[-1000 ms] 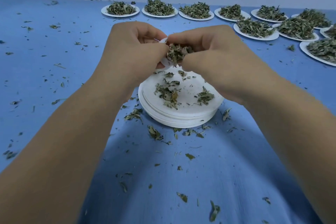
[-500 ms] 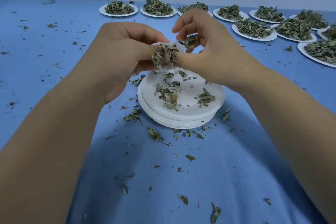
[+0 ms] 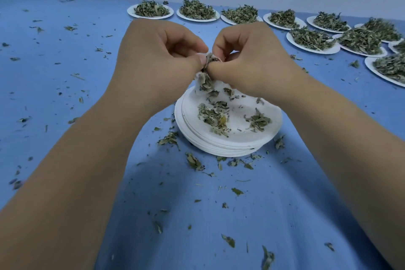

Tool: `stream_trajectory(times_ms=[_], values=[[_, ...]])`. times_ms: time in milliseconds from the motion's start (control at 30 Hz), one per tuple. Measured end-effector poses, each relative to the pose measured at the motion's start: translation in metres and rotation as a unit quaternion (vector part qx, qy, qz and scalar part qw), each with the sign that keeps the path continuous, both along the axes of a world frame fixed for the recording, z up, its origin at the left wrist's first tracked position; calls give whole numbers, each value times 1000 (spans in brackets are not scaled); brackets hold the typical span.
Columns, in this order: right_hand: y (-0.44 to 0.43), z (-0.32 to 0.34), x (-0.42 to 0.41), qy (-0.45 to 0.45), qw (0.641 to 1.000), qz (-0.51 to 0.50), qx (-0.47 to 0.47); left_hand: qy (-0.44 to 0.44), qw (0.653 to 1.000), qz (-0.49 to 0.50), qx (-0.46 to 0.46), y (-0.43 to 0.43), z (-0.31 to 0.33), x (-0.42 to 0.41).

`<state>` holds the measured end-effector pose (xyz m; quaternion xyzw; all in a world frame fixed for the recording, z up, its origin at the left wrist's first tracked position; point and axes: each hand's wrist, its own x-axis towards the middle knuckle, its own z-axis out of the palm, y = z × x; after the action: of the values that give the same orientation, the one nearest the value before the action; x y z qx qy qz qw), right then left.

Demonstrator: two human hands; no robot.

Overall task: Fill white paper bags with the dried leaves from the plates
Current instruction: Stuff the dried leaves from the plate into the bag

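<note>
Desk [image 3: 65, 94]: covered in blue cloth, with leaf crumbs [image 3: 70, 28] scattered across its left side and more in front of the person.
Left hand [image 3: 162, 55]: raised over the middle of the desk, back of the hand toward the camera.
Left fingers [image 3: 186, 44]: curled inward, with the thumb tip pinching the left edge of the bag's mouth.
White paper bag [image 3: 198, 76]: held in the air between the two hands. Its mouth is caught where the thumbs meet, and its body hangs just above the far rim of the plate stack.
Dried leaves [image 3: 207, 81]: packed in the bag's mouth and showing along its front, squeezed between the two thumb tips.
Right fingers [image 3: 225, 41]: curled, with the thumb pressing the right edge of the bag's mouth and leaf bits caught beneath it.
Right hand [image 3: 252, 59]: level with the left one, knuckles nearly touching it above the bag.
Stack of plates [image 3: 219, 151]: white, on the desk below the hands, with two small leaf clumps [image 3: 213, 116] lying on the top plate.
Full plates [image 3: 151, 17]: a row along the far edge, curving toward the right, each heaped with leaves and well apart from the hands.
</note>
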<state>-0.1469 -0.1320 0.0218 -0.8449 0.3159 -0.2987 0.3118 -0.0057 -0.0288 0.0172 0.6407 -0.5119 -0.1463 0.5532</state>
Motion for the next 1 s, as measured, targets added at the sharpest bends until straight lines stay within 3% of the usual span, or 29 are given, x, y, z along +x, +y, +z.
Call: stream_trajectory(times_ms=[200, 500, 600, 733, 833, 1000], values=[[7, 1, 13, 24, 998, -39, -45, 11, 1000, -29, -3, 2, 0, 5], [2, 4, 21, 171, 966, -117, -153, 27, 995, -89, -31, 4, -3, -2], [0, 2, 23, 171, 961, -134, -169, -2, 997, -77, -31, 4, -4, -3], [4, -1, 17, 115, 972, -125, -160, -78, 996, 17, -44, -1, -11, -2], [11, 3, 10, 58, 982, -97, -152, -135, 986, 61, -75, -3, -13, 1], [20, 14, 3, 58, 991, -33, -114, -169, 976, 108, -87, -6, -16, 3]])
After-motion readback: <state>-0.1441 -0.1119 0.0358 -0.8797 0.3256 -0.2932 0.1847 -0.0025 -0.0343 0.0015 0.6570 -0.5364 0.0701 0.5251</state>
